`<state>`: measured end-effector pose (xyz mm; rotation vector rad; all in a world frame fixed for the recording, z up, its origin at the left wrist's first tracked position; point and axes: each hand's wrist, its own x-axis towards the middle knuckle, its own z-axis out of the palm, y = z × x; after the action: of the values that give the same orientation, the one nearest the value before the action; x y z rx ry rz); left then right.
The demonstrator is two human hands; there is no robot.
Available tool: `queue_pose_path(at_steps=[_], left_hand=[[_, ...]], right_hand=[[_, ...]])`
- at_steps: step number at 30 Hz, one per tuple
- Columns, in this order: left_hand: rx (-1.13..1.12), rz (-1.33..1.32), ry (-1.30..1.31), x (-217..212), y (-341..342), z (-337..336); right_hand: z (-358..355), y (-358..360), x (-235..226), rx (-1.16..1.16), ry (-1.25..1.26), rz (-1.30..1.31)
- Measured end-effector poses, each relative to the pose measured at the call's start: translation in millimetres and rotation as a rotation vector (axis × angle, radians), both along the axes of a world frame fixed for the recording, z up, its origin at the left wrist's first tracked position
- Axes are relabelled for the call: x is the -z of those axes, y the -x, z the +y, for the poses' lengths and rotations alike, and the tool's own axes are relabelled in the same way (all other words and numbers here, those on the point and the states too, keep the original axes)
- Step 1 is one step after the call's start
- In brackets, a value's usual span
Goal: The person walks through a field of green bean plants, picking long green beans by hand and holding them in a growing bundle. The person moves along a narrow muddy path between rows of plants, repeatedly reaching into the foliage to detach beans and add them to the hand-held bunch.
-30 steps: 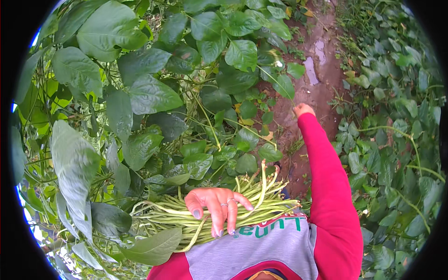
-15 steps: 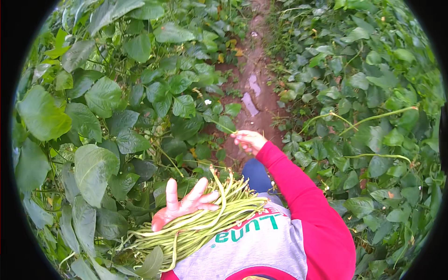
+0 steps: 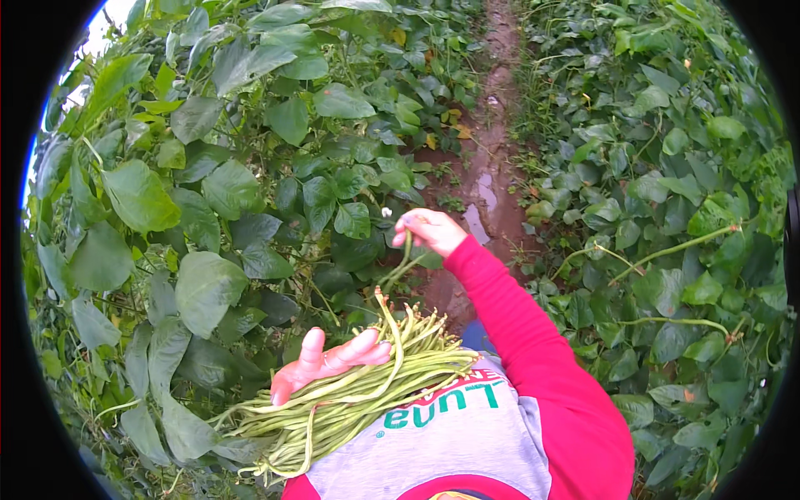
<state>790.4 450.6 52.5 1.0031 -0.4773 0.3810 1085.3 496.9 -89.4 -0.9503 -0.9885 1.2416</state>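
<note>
A thick bundle of long green beans [image 3: 375, 400] lies across my front, cradled between my body and my left arm, which the bundle hides. Palm toward me, my left hand [image 3: 321, 364] supports the far side of the bundle, its fingers spread and partly bent, the lower palm covered by beans. Ahead of it, my right hand [image 3: 430, 230] is raised with thumb and fingers pinched on a slender long bean [image 3: 407, 260], which hangs down toward the bundle. The lower part of that bean blends into the leaves, so I cannot tell where it ends.
Dense leafy bean plants [image 3: 217, 192] rise close on my left. More vines [image 3: 667, 275] stand on the right, with several bare stems reaching out. Between them runs a narrow muddy path [image 3: 493, 125] with wet puddles [image 3: 477, 221].
My right hand has come slightly up and left, and the bean in it now hangs down instead of reaching toward the plants. My left hand's fingers are more bent. The view has shifted.
</note>
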Motion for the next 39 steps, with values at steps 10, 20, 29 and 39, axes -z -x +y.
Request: queue_pose_path(at_steps=[10,20,29,39], left_hand=[[0.127,-0.049,0.063,4.0,-76.9,37.7],[0.014,-0.070,0.345,8.8,-172.0,81.5],[0.300,-0.446,-0.407,1.6,-260.2,184.5],[0.436,-0.344,-0.429,-16.7,-334.1,207.7]], right_hand=[[-22.6,-145.1,-120.9,0.933,-0.581,0.714],[-40.7,-67.3,-180.0,-0.571,-1.095,-0.035],[8.9,-174.5,-145.8,-0.692,-0.709,0.205],[-9.3,-348.8,-97.8,0.362,-0.594,0.482]])
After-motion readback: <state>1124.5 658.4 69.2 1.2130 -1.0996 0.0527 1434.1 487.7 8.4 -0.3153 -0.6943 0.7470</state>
